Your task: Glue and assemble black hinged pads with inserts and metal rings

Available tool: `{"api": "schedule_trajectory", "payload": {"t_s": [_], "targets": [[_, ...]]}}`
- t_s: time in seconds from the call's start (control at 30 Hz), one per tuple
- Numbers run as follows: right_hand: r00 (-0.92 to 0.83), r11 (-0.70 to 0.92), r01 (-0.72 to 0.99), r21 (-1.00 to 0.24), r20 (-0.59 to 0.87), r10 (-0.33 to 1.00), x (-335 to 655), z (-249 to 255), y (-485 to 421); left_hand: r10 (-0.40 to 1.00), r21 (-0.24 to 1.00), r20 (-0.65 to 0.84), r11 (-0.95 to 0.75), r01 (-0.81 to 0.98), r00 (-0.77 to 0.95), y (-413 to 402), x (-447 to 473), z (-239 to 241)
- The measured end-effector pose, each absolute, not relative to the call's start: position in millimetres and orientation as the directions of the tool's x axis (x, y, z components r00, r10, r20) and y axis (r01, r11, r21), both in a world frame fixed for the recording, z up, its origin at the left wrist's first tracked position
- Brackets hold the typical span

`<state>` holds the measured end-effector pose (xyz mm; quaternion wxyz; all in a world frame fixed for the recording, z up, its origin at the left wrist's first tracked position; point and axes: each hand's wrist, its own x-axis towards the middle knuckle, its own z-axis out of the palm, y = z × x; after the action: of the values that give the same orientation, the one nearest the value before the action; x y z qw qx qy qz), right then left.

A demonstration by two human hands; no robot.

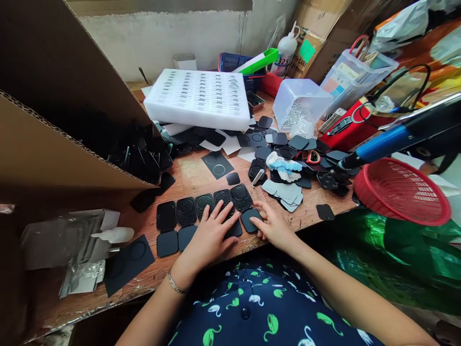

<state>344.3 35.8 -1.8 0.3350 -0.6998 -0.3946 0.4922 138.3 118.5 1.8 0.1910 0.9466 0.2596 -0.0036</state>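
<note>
A row of open black hinged cases (186, 208) lies along the front of the table, ribbed round-patterned halves at the back and smooth square halves towards me. My left hand (215, 228) rests over the middle of this row with its fingers spread, hiding part of several cases. At the row's right end, my right hand (272, 223) pinches the edge of a smooth dark square case lid (251, 220), thumb on top. Behind that lid is a ribbed case half (241, 197). A small loose black square (233, 179) lies just beyond the row.
A cardboard box (68, 144) of black parts stands left. At the back are a white foam tray (196, 98), a clear bin (300, 103) and a glue bottle (287, 50). Grey pieces (284, 192), a blue-and-white cloth (284, 167) and a red basket (403, 192) are right.
</note>
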Motion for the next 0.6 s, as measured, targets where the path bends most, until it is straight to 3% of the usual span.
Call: {"api": "schedule_trajectory", "payload": {"t_s": [0.13,0.2,0.47,0.53,0.6], "targets": [[0.216,-0.316,0.579,-0.752,-0.231,0.948,346,5,31,0.480,0.383,-0.121,-0.785,0.487,0.869,122,136,5],[0.215,-0.285,0.679,-0.676,-0.188,0.958,346,7,30,0.482,0.399,-0.114,-0.779,0.484,0.869,122,135,7],[0.100,-0.067,0.858,-0.509,0.037,0.994,348,1,41,0.487,0.453,-0.118,-0.749,0.483,0.866,123,139,8],[0.042,0.009,0.875,-0.485,0.094,0.995,350,-2,42,0.505,0.477,-0.053,-0.745,0.466,0.862,118,134,12],[0.011,0.069,0.882,-0.467,0.168,0.986,353,-4,40,0.567,0.511,0.111,-0.737,0.442,0.816,110,120,19]]}}
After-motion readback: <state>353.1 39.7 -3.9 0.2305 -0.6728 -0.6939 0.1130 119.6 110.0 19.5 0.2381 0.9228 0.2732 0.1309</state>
